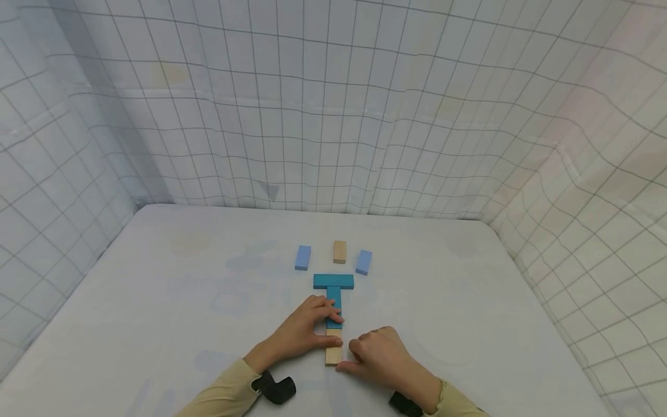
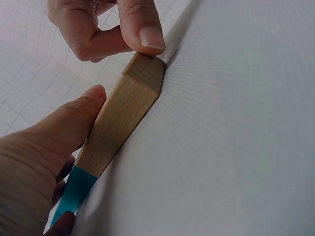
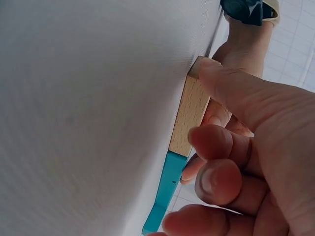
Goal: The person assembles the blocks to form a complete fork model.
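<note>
Left hand (image 1: 304, 325), at 10–11 o'clock of near wood block (image 1: 333, 356): relaxed, fingers loosely bent, no firm grip seen; thumb across that block, fingertips over teal stem (image 1: 334, 294). Left blue block (image 1: 303, 258) flat on white surface (image 1: 443, 278), at 10 o'clock of teal bar (image 1: 333, 281), apart. Middle column: near wood block lies lengthwise, teal stem touches its 12 o'clock end, bar sits crosswise against stem's far end, forming a T. Far wood block (image 1: 340, 251) apart, 12 o'clock of bar. Right blue block (image 1: 364, 262) at 2 o'clock of bar, skewed. Right hand (image 1: 384, 354) at 3 o'clock of near wood block: fingers curled, gripping nothing, thumb out, tip touching block's 6 o'clock end.
</note>
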### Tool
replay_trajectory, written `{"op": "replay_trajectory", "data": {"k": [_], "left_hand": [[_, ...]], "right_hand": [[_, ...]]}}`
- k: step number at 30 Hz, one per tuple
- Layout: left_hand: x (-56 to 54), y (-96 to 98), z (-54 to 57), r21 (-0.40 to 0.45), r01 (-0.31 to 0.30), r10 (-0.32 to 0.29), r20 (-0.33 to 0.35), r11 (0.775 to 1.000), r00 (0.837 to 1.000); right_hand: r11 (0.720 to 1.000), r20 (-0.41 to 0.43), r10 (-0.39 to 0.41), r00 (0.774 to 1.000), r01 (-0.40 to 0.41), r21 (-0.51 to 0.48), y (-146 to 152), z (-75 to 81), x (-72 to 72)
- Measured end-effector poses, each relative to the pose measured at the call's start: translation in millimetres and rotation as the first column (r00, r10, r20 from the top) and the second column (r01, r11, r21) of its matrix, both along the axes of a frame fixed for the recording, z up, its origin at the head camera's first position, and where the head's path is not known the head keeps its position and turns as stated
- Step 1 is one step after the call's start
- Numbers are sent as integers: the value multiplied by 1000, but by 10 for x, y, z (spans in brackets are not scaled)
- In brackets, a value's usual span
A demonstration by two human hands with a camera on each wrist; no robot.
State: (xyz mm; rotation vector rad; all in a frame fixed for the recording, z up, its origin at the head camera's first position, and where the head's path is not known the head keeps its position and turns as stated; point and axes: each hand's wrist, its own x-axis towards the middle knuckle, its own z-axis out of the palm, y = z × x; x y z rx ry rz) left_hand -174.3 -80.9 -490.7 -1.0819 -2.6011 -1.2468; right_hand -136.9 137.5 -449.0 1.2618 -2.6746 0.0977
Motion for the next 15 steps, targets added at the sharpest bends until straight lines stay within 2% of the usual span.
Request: {"op": "replay_trajectory", "data": {"k": [8,15], "left_hand": [[2,10,-3,2,-1,1,23,1000,1000],[8,11,8,11,7,-7,30,1000,1000]], "right_hand": [[997,28,56,998,-54,-52,46,17,-56],[983,45,96,994,-88,-161,170,86,-237]]}}
